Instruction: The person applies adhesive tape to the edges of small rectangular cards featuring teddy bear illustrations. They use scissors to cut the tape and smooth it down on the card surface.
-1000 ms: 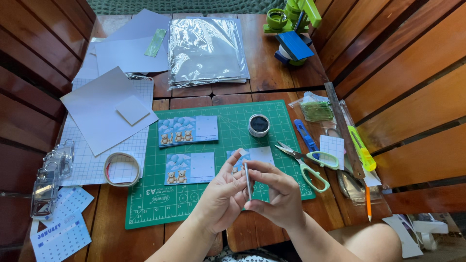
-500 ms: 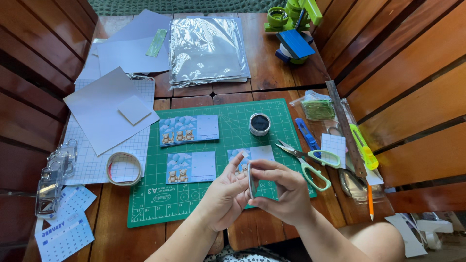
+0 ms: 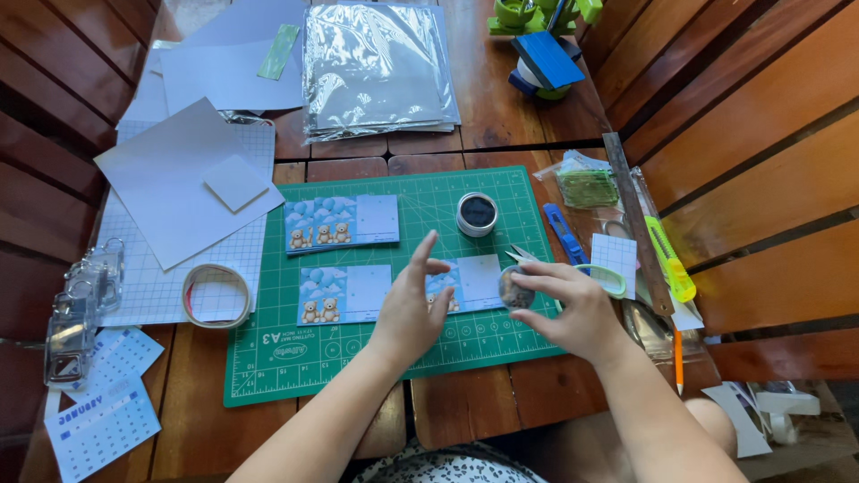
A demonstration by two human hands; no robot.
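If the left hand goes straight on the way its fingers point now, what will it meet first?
Probably the small round tin on the green cutting mat; the left hand points up toward it, though height above the mat is unclear.

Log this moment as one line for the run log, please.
left hand: open, over bear card | right hand: pinching small round piece | surface: green cutting mat | nearby: scissors

- Tape ring [image 3: 216, 294] sits left of the green cutting mat [image 3: 295, 358].
- Silver foil sheets [image 3: 376, 67] up top (shiny stack).
- Yellow cutter [image 3: 669, 259] lies far right.
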